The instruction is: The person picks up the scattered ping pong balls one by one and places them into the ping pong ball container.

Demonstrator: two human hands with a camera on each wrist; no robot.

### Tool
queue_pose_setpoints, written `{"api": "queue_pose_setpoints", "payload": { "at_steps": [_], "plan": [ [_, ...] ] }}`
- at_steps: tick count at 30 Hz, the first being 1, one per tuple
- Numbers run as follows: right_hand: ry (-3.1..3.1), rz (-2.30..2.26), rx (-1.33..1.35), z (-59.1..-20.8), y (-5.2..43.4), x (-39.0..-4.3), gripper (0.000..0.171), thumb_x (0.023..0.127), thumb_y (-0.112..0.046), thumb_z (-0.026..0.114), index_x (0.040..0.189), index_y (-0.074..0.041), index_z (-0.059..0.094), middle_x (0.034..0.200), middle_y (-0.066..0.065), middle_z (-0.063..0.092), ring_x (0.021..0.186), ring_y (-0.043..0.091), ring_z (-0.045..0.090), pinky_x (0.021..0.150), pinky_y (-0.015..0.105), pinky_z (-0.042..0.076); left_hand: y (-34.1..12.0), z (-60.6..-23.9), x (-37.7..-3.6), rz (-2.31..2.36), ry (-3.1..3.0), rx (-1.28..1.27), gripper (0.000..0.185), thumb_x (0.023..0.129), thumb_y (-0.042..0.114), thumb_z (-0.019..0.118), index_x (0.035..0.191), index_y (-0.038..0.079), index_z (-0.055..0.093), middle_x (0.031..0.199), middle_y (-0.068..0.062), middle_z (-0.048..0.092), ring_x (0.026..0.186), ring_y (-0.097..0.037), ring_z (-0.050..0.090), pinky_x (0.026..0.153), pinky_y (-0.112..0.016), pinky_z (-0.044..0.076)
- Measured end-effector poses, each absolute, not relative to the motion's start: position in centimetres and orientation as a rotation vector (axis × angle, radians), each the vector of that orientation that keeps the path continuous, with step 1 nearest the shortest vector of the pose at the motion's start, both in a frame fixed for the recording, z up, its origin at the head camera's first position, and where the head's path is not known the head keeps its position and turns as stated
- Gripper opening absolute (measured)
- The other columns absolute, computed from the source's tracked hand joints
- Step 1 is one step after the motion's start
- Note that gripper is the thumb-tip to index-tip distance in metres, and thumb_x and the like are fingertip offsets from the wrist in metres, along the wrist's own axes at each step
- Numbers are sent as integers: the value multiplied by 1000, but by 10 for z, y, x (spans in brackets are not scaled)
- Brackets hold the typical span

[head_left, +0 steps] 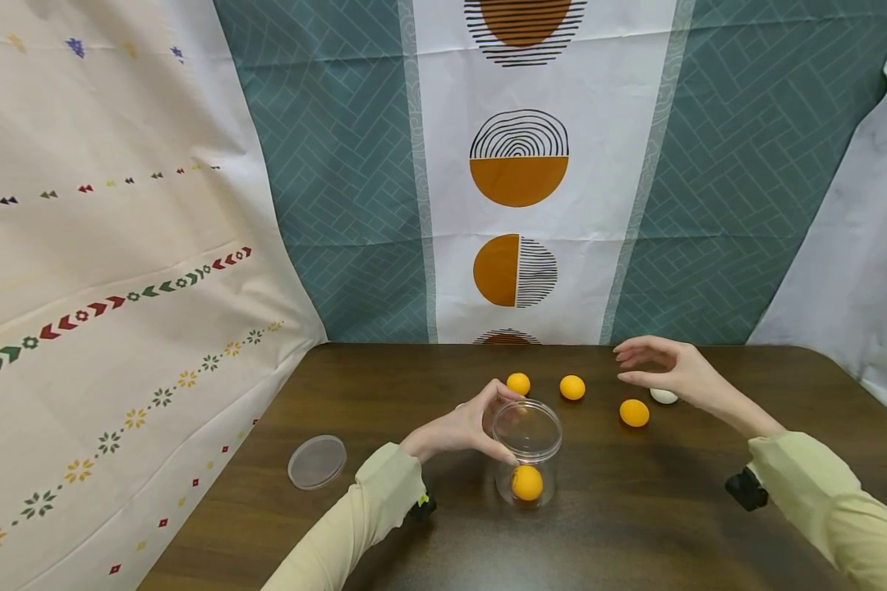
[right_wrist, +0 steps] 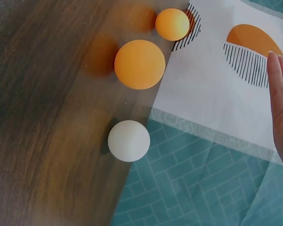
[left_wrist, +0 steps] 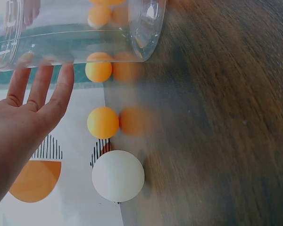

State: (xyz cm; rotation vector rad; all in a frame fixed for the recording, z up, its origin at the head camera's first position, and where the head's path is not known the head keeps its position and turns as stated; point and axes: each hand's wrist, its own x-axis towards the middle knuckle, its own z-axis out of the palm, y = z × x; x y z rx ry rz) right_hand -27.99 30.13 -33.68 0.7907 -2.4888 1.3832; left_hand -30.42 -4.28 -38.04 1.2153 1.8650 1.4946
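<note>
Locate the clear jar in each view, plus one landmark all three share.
Head: clear jar right of lower centre, held by the left hand.
Left wrist: same jar at top left, appearing sideways, cut off by the top edge.
Right wrist: not in the picture.
Shared landmark: white cloth panel with orange shapes, beyond the brown table.
</note>
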Motion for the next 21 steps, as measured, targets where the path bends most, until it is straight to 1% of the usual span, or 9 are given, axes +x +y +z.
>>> {"api": "queue_pose_setpoints", "payload": {
  "at_steps": [3,7,10,12,18,21],
  "plan": [
    [-2500,1365,768,-339,305,-281,39,83,-10,66,119,-3,54,109,11,58,97,23,55,78,23,43,-43,-381,-305,1504,1849,1217,65,71,0,74,119,14,33,122,-13,44,117,-40,38,92,-47,35],
    [-2513,1341,718,-342,309,-282,39,83,-11,67,119,-4,54,108,9,59,99,23,54,79,22,41,-43,-383,-306,1503,1846,1224,65,72,0,73,120,13,32,123,-16,43,116,-43,37,91,-46,36],
    [-2511,1330,692,-344,312,-284,39,82,-11,67,118,-5,55,107,7,59,98,23,54,79,21,40,-43,-383,-307,1490,1867,1227,65,72,1,74,120,13,32,123,-14,43,116,-41,38,90,-42,38],
    [-2510,1324,686,-346,314,-285,39,82,-12,67,118,-5,55,106,7,60,98,23,55,79,21,40,-43,-383,-306,1487,1873,1225,65,72,1,74,120,13,32,123,-15,43,116,-41,38,90,-42,39],
    [-2515,1301,677,-348,319,-286,39,83,-12,67,118,-3,55,105,8,60,96,23,55,78,19,40,-43,-382,-305,1497,1860,1213,66,71,1,75,120,14,32,126,-22,39,117,-43,36,90,-46,37],
    [-2507,1311,664,-349,320,-287,38,82,-11,67,117,-4,56,105,8,60,95,22,56,77,18,40,-43,-382,-305,1497,1867,1211,66,71,1,75,120,14,32,125,-21,40,116,-42,37,90,-46,38]
  ]
}}
